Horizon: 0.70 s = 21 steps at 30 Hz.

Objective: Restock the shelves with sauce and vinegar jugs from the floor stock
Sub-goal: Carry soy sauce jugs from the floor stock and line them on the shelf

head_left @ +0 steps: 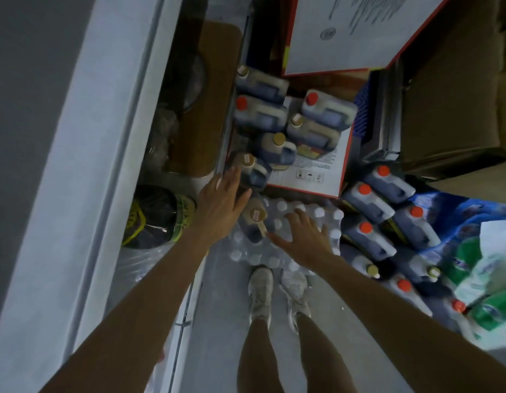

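At the far left a white metal shelf frame (76,194) is seen, with a dark round bag banded in yellow (158,217) just beside it. The left hand (223,197) is stretched forward with its fingers straight and spread. Nothing is gripped. Its fingertips are laid at the side of a dark plastic jug with a tan cap (253,168), though actual contact cannot be told. A second tan-capped dark jug (254,222) is set between the two hands, on a shrink-wrapped pack of white-capped bottles (325,219). The right hand (303,236) is held palm down over that pack, fingers fanned wide and empty, its thumb tip just beside the second jug's handle. Further dark jugs (317,129) are set on a white carton with red edges (311,171), and a cluster of red-capped dark jugs (373,205) is massed at the right.
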Available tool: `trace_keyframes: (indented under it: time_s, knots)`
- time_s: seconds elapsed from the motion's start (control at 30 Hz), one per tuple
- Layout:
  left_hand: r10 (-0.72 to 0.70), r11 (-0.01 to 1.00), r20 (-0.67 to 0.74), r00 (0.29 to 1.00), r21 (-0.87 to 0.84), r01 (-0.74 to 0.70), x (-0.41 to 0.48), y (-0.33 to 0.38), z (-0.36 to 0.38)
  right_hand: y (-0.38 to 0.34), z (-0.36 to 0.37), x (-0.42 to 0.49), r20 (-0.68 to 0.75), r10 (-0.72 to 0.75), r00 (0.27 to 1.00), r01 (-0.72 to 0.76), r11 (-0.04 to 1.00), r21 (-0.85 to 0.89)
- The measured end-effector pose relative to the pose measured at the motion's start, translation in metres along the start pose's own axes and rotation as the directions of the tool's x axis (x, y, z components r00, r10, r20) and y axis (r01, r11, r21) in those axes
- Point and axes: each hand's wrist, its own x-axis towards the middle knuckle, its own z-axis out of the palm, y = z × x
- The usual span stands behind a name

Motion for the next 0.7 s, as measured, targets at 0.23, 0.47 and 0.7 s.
trace_keyframes:
  time_s: [0.23,0.47,0.7]
  knots:
    - [0.078,0.986,0.099,0.992,-0.154,-0.063,0.013,-0.021,0.039,-0.025,0.066,0.036,-0.037,0.044,0.998,-0.036,0.977,0.212]
    - [0.104,0.966,0.228,0.968,-0.254,-0.044,0.017,-0.033,0.061,-0.011,0.07,0.058,-0.037,-0.02,0.999,0.032,0.942,0.334]
    - [0.247,0.966,0.383,0.89,-0.171,-0.194,0.028,-0.016,0.079,0.031,0.04,0.049,0.088,-0.151,0.985,0.12,0.951,0.285]
